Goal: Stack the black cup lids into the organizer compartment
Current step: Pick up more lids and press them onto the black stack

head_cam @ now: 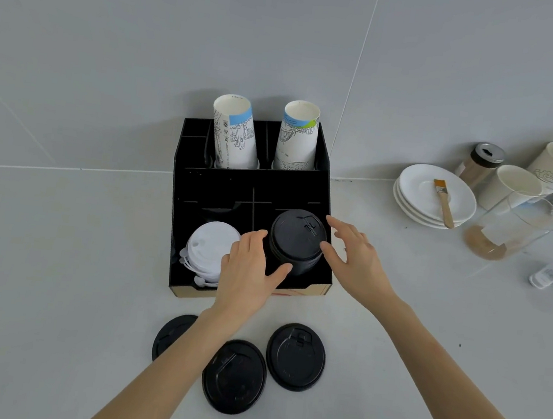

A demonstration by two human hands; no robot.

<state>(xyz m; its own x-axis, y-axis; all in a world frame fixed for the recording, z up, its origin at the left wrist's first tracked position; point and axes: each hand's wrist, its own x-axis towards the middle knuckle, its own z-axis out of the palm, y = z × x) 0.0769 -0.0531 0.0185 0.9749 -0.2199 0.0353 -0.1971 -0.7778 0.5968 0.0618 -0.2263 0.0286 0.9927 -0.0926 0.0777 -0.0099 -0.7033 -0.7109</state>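
Observation:
A black organizer [319,186] stands against the wall. Its front right compartment holds a stack of black lids [297,237]. My left hand [249,268] presses on the stack's left side, thumb curled under its front. My right hand [356,256] hovers at the stack's right side with fingers spread, fingertips close to the lids. Three loose black lids lie on the counter in front: one at the left [169,335] partly under my left forearm, one in the middle [233,376], one at the right [295,356].
White lids [210,250] fill the front left compartment. Two printed paper cups [233,134] stand in the back row. To the right sit stacked white saucers [418,191] with a brush, a shaker, white cups, a glass and a foil bag.

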